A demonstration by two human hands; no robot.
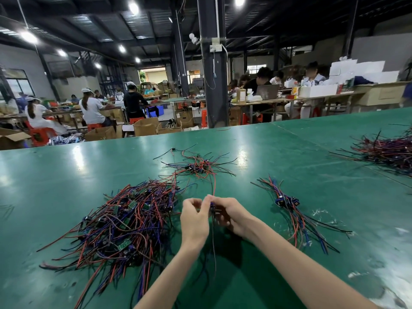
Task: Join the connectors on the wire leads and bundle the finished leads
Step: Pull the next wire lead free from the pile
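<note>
**Left grip** (195, 217): bare hand, fingers curled, thumb and forefinger closed in a pinch on the lead (214, 239) right beside the connector. Held above the surface.

**Right grip** (231, 216): bare hand, fingers curled round the connector (212, 205), fingertips touching those of the left grip.

**Connector**: small, blue, mostly hidden between the two grips. Whether its halves are mated cannot be told.

**Lead**: a red wire runs up and away from the grips toward the far heap. A dark wire hangs down below them toward the person.

**Heap** (124, 221): large tangle of red, blue and black leads with small green boards and dark connectors. It lies on the surface just left of the left grip.

**Far heap** (200, 167): small, loose tangle of red and black leads, beyond the grips.

**Bundle** (287, 201): leads laid roughly parallel, blue connectors gathered at the middle, right of the right grip and apart from it.

**Side heap** (388, 150): red, blue and black leads, well off to the right, cut by the frame edge.

**Surface** (289, 152): green, glossy, scuffed pale near the right forearm.

**Background**: seated workers (91, 108) at benches beyond the surface's far edge.
</note>
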